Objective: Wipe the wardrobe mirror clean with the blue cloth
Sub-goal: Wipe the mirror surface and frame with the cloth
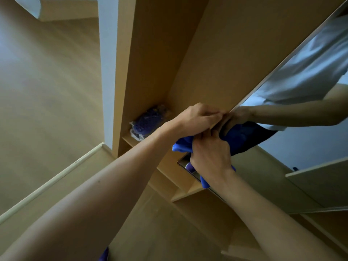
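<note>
There are 2 hands, 1 left hand (197,117) and 1 right hand (211,154). There is 1 blue cloth (181,146) and 1 mirror (310,147), whose glass shows 1 reflected arm (293,113). The 1 wardrobe (207,53) has 2 shelves plain to see, the far shelf (129,139) and the near shelf (188,193); a possible 3rd is cut off by the frame. On the far shelf lies 1 purple bundle (145,123).

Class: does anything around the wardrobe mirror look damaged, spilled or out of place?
Nothing stands out. The mirror shows no crack, the right hand grips the blue cloth, and the left hand holds the mirror's edge.
</note>
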{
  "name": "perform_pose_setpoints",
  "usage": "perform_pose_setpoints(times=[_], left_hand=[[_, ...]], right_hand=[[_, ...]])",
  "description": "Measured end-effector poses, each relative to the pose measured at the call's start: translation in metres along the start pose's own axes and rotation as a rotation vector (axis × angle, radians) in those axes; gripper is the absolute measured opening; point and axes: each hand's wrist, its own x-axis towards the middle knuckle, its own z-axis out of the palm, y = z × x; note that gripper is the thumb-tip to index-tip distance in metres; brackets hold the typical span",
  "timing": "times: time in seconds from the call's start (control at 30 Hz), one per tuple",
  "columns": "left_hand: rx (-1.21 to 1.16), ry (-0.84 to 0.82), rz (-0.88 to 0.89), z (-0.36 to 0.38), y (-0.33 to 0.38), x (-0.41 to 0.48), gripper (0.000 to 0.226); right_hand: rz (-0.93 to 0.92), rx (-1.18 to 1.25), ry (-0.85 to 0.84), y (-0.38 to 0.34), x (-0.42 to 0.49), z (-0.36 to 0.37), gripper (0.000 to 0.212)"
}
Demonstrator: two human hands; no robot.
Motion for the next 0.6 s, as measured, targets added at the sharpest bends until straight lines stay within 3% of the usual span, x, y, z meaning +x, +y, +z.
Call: perform_pose_setpoints(times=[0.17, 0.43, 0.6], left_hand=[[0.004, -0.036, 0.046, 0.001, -0.006, 0.002, 0.035], [0.102, -0.047, 0.166, -0.005, -0.012, 0.007, 0.025], [0.123, -0.006, 0.210, -0.003, -0.020, 0.015, 0.022]], right_hand=[[-0.021, 0.055, 0.020, 0.001, -0.001, 0.006, 0.043], [-0.051, 0.053, 0.310, -0.004, -0.009, 0.023, 0.050], [-0.010, 0.106, 0.249, -0.024, -0.003, 0.043, 0.050]])
